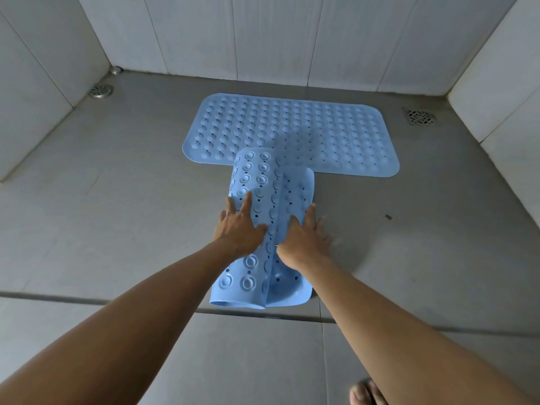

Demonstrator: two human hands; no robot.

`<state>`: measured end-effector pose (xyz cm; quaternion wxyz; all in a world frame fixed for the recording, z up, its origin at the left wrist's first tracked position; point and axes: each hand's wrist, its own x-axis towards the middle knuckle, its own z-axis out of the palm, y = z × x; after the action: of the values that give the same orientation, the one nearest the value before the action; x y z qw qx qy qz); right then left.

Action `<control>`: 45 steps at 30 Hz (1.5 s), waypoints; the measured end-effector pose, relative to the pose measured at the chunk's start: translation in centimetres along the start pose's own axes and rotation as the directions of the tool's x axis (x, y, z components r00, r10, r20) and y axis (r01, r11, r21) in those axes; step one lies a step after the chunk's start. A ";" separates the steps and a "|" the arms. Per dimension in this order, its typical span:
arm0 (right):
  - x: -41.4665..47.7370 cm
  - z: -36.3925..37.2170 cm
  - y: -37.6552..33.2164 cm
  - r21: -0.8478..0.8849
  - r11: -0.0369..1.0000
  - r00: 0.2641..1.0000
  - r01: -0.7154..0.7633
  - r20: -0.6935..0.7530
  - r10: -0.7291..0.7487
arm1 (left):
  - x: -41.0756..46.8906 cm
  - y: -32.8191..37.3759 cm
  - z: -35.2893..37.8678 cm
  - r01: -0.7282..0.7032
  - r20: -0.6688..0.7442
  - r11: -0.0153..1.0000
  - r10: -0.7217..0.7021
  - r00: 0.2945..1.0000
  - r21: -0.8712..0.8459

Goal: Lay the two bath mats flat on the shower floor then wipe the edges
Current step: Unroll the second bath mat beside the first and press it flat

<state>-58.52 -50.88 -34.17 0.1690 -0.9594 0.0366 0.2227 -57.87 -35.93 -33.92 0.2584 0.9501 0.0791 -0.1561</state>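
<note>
Hands work on the second bath mat (pixel 263 229), a light blue rubber sheet that lies lengthwise toward the person and is folded or curled along its long axis, its left half arched up with the suction cups showing outward. The left hand (pixel 238 226) rests on top of that raised fold, palm down and fingers (pixel 247 201) spread wide, probably to press the curl flat or push it over. The right hand (pixel 304 239) lies at the right side of the mat, fingers loosely together and stretched forward along the edge that already rests on the shower floor (pixel 117 214); it seems to pin that side so the sheet does not slide while the other half opens. Neither hand pinches the rubber; both press with open palms.

Beyond it, the first bath mat (pixel 292 127) lies flat and crosswise near the back wall (pixel 263 33), bumpy side up. The far end of the curled mat overlaps or touches its near edge, so the two form a T; which it does I cannot tell exactly.

A round drain (pixel 100 91) sits in the left corner and a square drain (pixel 420 116) to the right, both clear of the mats. By my judgement the laying is about half done: one mat is down, the other must yet unfold leftward. No cloth for wiping the edges is in view. Toes of a foot (pixel 366 393) show at the bottom edge.
</note>
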 end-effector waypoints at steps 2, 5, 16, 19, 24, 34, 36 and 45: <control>0.3 0.4 0.8 -0.266 0.964 1.000 -0.011 -0.001 0.011 | 0.1 0.3 0.0 -0.004 -0.018 1.000 0.004 1.000 0.019; 0.9 1.2 1.6 -0.397 0.918 1.000 0.017 -0.003 -0.020 | 0.3 0.9 0.1 -0.005 -0.042 0.999 0.006 0.999 0.036; 1.8 3.3 4.1 -0.209 0.978 0.998 0.011 0.057 0.001 | 1.0 1.0 0.9 -0.046 -0.125 0.996 0.056 0.991 0.075; 1.7 2.9 5.0 -0.196 0.981 0.997 0.001 0.077 0.014 | 0.9 1.7 1.0 -0.071 -0.131 0.996 0.077 0.988 0.053; 1.3 1.8 7.3 -0.190 0.980 0.993 -0.067 0.079 0.084 | 0.9 3.6 1.4 -0.125 -0.077 0.992 0.126 0.989 0.020; 2.6 1.6 5.7 -0.041 0.997 0.990 0.066 0.129 -0.061 | 1.4 3.6 1.0 -0.041 0.081 0.998 0.037 0.996 0.054; 2.8 2.3 6.3 -0.065 0.995 0.992 0.077 0.109 -0.070 | 1.2 3.0 0.6 -0.039 0.058 0.999 0.040 0.998 -0.012; 2.8 1.6 9.5 -0.131 0.982 0.990 0.135 0.047 -0.130 | 0.7 2.4 1.1 -0.059 0.028 0.998 0.059 0.998 -0.012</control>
<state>-58.05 -59.24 -39.72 0.1195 -0.9644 -0.0457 0.2313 -56.92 -38.50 -34.00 0.2695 0.9481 0.0481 -0.1615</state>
